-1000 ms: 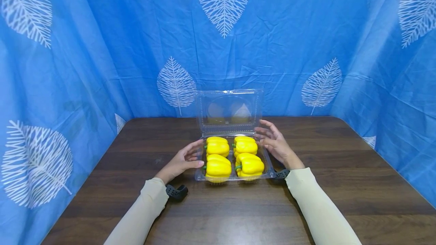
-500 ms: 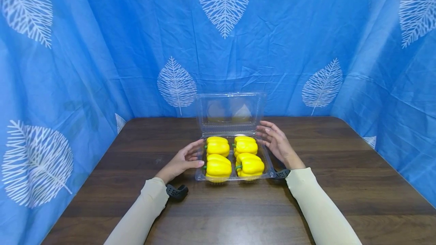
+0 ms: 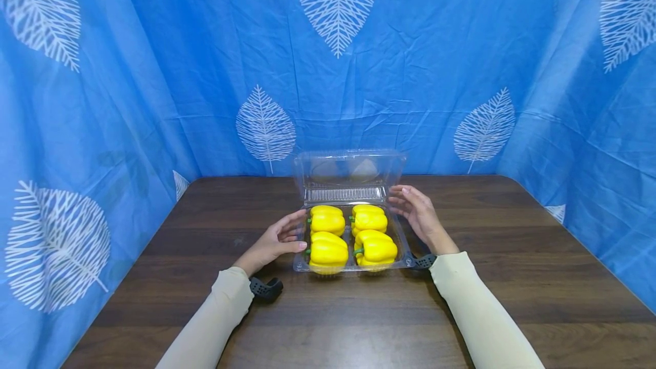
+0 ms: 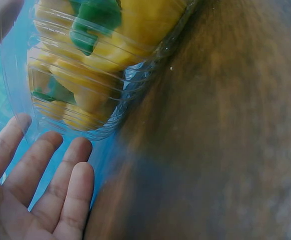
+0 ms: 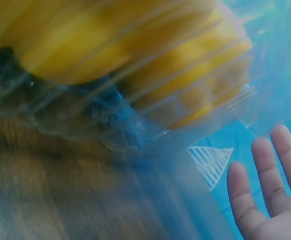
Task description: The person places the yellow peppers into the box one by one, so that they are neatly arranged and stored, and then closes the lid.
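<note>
A clear plastic clamshell box [image 3: 405, 252] stands on the table with its lid [image 3: 342, 161] raised at the back. Several yellow bell peppers [image 3: 328, 252] with green stems lie in it, in two rows. My left hand [image 3: 274, 246] is at the box's left side, fingers fairly straight and fingertips right at the rim. In the left wrist view, its fingers [image 4: 74, 167] spread below the ribbed wall, and part of the thumb shows at the top left. My right hand [image 3: 417, 215] is by the back right corner, fingertips beside the lid's base. Its fingers [image 5: 265, 170] look loosely extended in the right wrist view.
The dark wooden table [image 3: 338, 323] extends around the box. Behind and at both sides hangs a blue curtain [image 3: 420, 44] with white leaf prints. A black strap [image 3: 266, 289] sits at the left wrist, and another strap [image 3: 424, 262] at the right.
The lid's top edge has dropped and the lid tilts forward. My right hand's fingers have drawn slightly away from the lid's side. The left hand and the peppers stay where they were.
</note>
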